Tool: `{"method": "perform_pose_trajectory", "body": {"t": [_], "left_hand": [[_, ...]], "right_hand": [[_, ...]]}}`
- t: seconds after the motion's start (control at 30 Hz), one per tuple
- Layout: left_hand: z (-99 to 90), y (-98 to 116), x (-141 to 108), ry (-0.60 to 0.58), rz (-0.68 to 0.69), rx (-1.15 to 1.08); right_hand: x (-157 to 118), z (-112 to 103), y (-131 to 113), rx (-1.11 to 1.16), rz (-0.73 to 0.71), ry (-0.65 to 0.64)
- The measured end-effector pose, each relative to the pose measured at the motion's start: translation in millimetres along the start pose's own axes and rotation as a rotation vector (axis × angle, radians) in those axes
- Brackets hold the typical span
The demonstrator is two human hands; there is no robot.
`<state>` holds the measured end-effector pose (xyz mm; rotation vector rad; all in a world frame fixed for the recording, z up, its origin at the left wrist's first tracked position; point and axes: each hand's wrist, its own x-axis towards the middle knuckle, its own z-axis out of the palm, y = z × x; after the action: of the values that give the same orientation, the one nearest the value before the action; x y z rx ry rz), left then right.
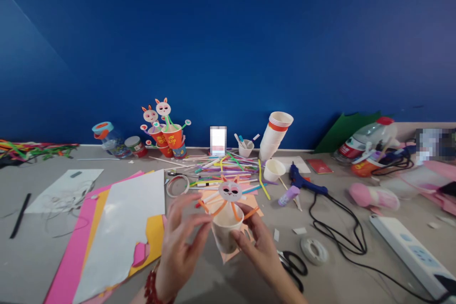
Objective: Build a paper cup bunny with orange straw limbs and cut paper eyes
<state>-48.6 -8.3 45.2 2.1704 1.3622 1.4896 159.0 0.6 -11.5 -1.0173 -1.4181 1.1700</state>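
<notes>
1. Two bare hands meet at a white paper cup [226, 232] near the table's front edge, your right hand [262, 247] closed around its right side, thumb on the front and fingers curled behind.
2. Your left hand [183, 240], a red bead bracelet [152, 287] at the wrist, is loosely open at the cup's left side, thumb and fingers apart; whether its fingertips touch the rim or the orange strip [204, 206] there, you cannot tell.
3. Above the cup's mouth, a round animal face [231, 191] with orange ears looks up at you, and another orange strip [251, 213] reaches out over your right fingers.
4. Peach paper [230, 257] lies under and behind the cup, partly hidden by it, with a spread of colored stems [228, 171] beyond.
5. Black-handled scissors [295, 263] rest just beside your right forearm, near a tape roll [314, 251]; farther off lie a blue glue gun [307, 183] and its looping cord [337, 242].
6. Stacked colored sheets [121, 218] cover the table on your left, while red cups [171, 137] bearing similar faces stand by the blue wall [228, 47].
</notes>
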Motion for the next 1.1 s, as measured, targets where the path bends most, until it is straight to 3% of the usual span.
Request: {"method": "perform_pose_trajectory", "body": {"t": [0.07,0.13,0.27,0.37,0.43,0.5,0.6,0.7,0.87,1.0,1.1], "left_hand": [[-0.2,9.6,5.1,-0.113,0.077,0.105],[0.0,15.3,10.6,-0.152,0.156,0.192],[-9.1,20.8,24.3,-0.074,0.376,0.376],[-21.7,26.4,44.6,-0.041,0.620,0.511],[-28.2,31.2,63.0,-0.144,0.818,0.542],[-30.7,36.3,81.5,-0.280,0.925,0.468],[-26.9,43.3,101.9,-0.479,0.878,0.288],[-19.2,48.6,110.4,-0.598,0.833,0.207],[-13.6,51.7,111.1,-0.668,0.961,0.309],[-16.3,49.4,111.6,-0.715,0.879,0.254],[-19.3,45.4,112.8,-0.636,0.803,0.135]], "right_hand": [[-1.4,0.7,-1.7,-0.078,-0.033,0.037],[-3.0,1.3,-4.3,-0.131,-0.077,0.067],[-3.2,-0.5,-12.1,-0.183,-0.171,0.071],[-1.3,-2.4,-17.3,-0.185,-0.193,0.049],[-0.8,-2.1,-19.0,-0.173,-0.200,0.035],[-1.2,-0.5,-19.4,-0.164,-0.213,0.031],[-2.5,2.4,-20.0,-0.157,-0.208,0.028],[-2.2,4.2,-22.9,-0.147,-0.201,0.038],[-0.9,5.4,-31.0,-0.150,-0.224,0.053],[-2.2,3.9,-35.1,-0.120,-0.233,0.053],[-1.6,0.0,-37.9,-0.041,-0.213,0.044]]}}
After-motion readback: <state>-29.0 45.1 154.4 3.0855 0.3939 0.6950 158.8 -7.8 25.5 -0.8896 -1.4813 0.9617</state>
